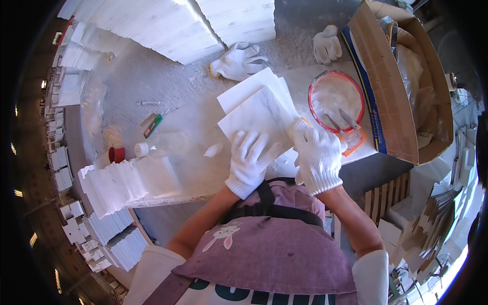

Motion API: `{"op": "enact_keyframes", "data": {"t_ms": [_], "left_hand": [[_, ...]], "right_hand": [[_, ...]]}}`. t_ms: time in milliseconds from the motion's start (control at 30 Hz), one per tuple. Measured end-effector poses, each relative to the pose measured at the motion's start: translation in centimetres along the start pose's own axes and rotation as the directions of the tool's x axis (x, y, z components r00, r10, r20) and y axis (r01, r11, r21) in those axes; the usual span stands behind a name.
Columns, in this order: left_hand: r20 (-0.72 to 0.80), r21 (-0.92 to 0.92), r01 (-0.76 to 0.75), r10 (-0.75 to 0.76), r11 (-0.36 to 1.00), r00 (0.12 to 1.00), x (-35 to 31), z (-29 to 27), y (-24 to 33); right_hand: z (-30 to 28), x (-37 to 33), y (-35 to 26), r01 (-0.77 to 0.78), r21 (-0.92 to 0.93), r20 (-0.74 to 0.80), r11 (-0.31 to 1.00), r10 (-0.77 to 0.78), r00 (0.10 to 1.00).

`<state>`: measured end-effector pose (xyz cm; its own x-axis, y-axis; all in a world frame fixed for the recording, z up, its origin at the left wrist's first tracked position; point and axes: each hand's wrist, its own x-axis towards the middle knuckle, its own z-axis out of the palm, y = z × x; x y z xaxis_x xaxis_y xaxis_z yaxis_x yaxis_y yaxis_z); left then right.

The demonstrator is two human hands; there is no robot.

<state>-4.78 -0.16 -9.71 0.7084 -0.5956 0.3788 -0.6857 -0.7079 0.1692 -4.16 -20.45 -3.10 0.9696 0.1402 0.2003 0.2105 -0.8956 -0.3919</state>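
Note:
A square white marble-look tile (256, 114) with faint grey veins lies over other white tiles (246, 91), their edges fanned out. My left hand (249, 162), in a white knit glove, rests on the tile's near edge with its fingers spread. At the tile's right edge, my gloved right hand (319, 155) is closed around a bunched white fabric piece (300, 126) with an orange hem, which looks like a glove. Right of it stands a red-rimmed tub (336, 75) of whitish material with putty knives (349, 119) leaning in it.
Two loose gloves (239, 62) (327, 44) lie beyond the tiles. Tall tile stacks (147, 25) stand at the back. An open cardboard box (389, 76) borders the right side. On the left are a green cutter (153, 126), a red cup (116, 154) and more tiles (114, 185).

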Motion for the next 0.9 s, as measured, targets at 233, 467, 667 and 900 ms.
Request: {"op": "enact_keyframes", "data": {"t_ms": [233,467,667,900], "left_hand": [[0.002,0.005,0.028,-0.028,1.0,1.0,0.1,-0.4,0.0],[-0.052,-0.042,0.013,-0.015,0.999,0.999,0.2,0.0,-0.3],[-0.031,0.01,0.043,-0.043,0.999,0.999,0.3,-0.2,-0.2],[-0.024,-0.029,0.043,-0.044,0.999,0.999,0.7,-0.3,0.0]], "right_hand": [[1.7,2.2,-0.2,0.024,-0.067,-0.02,0.997,-0.025,0.999],[2.0,4.4,-1.3,0.08,-0.182,0.046,0.98,-0.072,0.996],[0.3,0.8,0.4,0.064,-0.109,0.073,0.992,-0.056,0.996],[1.1,1.8,0.1,0.02,-0.16,0.064,0.987,-0.01,0.998]]}}
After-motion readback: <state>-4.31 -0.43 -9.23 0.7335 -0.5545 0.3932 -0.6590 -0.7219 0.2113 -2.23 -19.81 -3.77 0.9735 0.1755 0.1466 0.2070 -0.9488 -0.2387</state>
